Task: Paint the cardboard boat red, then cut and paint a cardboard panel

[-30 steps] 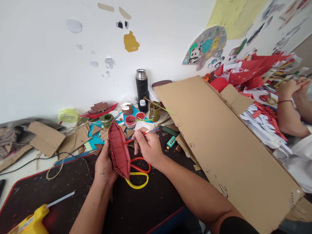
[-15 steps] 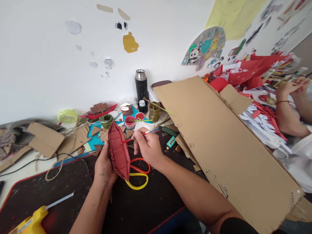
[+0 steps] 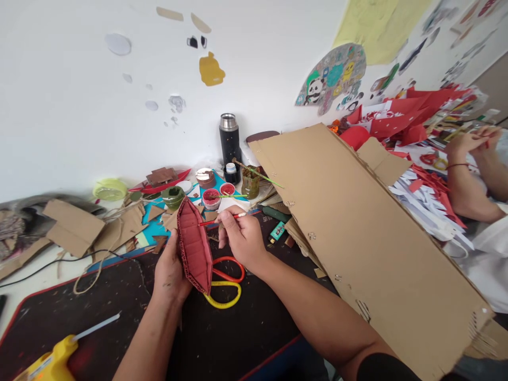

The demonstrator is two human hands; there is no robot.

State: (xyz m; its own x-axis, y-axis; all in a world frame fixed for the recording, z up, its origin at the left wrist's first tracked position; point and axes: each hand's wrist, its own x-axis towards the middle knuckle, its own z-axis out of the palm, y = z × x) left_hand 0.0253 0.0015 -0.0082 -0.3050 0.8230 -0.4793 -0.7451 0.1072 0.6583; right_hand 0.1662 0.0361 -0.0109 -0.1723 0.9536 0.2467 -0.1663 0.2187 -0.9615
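Note:
A boat-shaped cardboard piece (image 3: 195,248), painted dull red and lined with ridges, is tilted up in my left hand (image 3: 170,270), which grips it from behind along its left side. My right hand (image 3: 243,238) pinches a thin paintbrush (image 3: 208,222) with a red shaft. The brush's tip meets the inner face of the cardboard boat near its upper middle. Behind the lower end of the boat lie scissors (image 3: 224,294) with one red and one yellow handle loop. Open pots of red paint (image 3: 211,198) stand just beyond my hands.
A large cardboard sheet (image 3: 357,238) leans across the right side. A yellow glue gun (image 3: 59,357) lies at the lower left. At the back are a black thermos (image 3: 229,140), a green pot (image 3: 173,197) and cardboard scraps (image 3: 75,225). Another person's hands (image 3: 474,143) are at far right.
The brush tip has moved slightly up along the boat's inner face, with my right hand shifting a little. My left hand keeps its hold, and the boat is turned slightly.

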